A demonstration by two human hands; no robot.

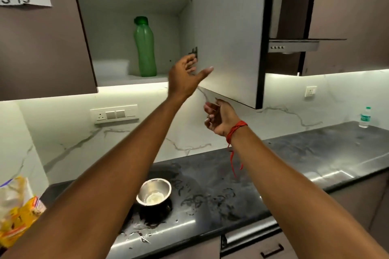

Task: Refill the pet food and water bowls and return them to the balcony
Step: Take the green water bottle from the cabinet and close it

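Note:
A green plastic bottle (144, 48) stands upright on the lower shelf of an open wall cabinet (134, 79). My left hand (186, 73) is raised in front of the cabinet's opening, fingers spread, just right of the bottle and apart from it. My right hand (219, 116), with a red thread at the wrist, hangs loosely curled under the lower edge of the open cabinet door (229, 33) and holds nothing. A steel bowl (154, 191) sits on the dark countertop (273, 174) below my arms. A yellow food bag (16, 210) stands at the left edge.
A clear container (111, 67) sits on the shelf left of the green bottle. A small water bottle (364, 116) stands at the counter's far right. A switch panel (114, 114) is on the marble wall, and a chimney hood (294, 45) hangs right of the door. The counter is wet near the bowl.

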